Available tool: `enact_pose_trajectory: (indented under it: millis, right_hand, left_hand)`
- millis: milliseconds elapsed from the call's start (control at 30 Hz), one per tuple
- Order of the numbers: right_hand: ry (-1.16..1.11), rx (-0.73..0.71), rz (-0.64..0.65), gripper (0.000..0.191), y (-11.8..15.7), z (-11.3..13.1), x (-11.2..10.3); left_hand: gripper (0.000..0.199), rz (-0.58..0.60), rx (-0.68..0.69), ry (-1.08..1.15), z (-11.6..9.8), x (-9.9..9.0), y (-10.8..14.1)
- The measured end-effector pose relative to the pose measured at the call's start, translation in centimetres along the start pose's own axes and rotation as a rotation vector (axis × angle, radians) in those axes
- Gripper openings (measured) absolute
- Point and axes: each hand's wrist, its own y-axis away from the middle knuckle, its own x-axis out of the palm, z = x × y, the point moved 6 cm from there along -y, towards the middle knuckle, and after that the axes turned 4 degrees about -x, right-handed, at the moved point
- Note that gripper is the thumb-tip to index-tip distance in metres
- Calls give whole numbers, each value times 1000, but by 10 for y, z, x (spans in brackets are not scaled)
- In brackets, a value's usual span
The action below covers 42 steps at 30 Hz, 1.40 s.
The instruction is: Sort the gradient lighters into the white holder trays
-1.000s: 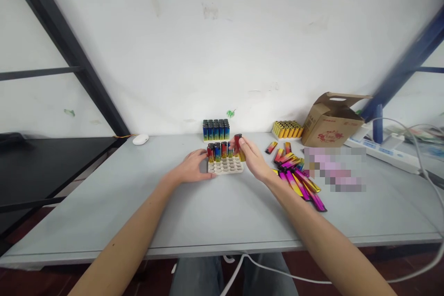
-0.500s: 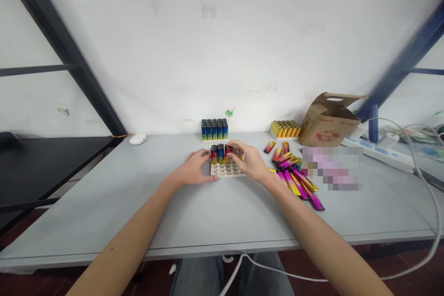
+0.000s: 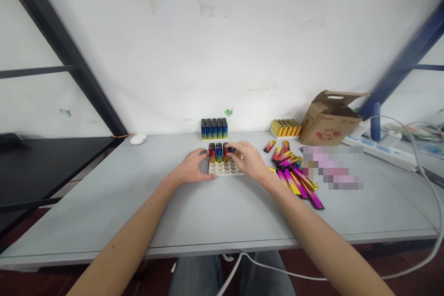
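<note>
A white tray with rows of holes (image 3: 225,169) lies on the table in front of me. Red and blue lighters (image 3: 218,152) stand upright in its back rows, while the front holes show bare. My left hand (image 3: 192,166) steadies the tray at its left end, thumb at the front corner and fingers beside the leftmost lighter. Between the thumb and fingers of my right hand (image 3: 248,159) is the top of a red lighter (image 3: 226,155), which stands almost upright over the tray. That hand covers the tray's right part and the lighters there.
Behind stands a block of blue lighters (image 3: 214,129). Yellow lighters (image 3: 286,128) fill another tray beside an opened cardboard box (image 3: 328,122). Loose pink, yellow and red lighters (image 3: 291,175) are heaped to the right, near a power strip (image 3: 385,150). A white round device (image 3: 138,139) sits at left.
The red lighter under my right fingers has gone from leaning to almost upright. My left hand keeps its place at the tray's left end.
</note>
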Motion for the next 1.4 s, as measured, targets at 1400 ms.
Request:
enact_pose_trajectory:
  millis: [1400]
  right_hand:
    - [-464,415,-197,35,-3,-54,-34]
  left_hand:
    - [85,54,-84,-23,10,-8,3]
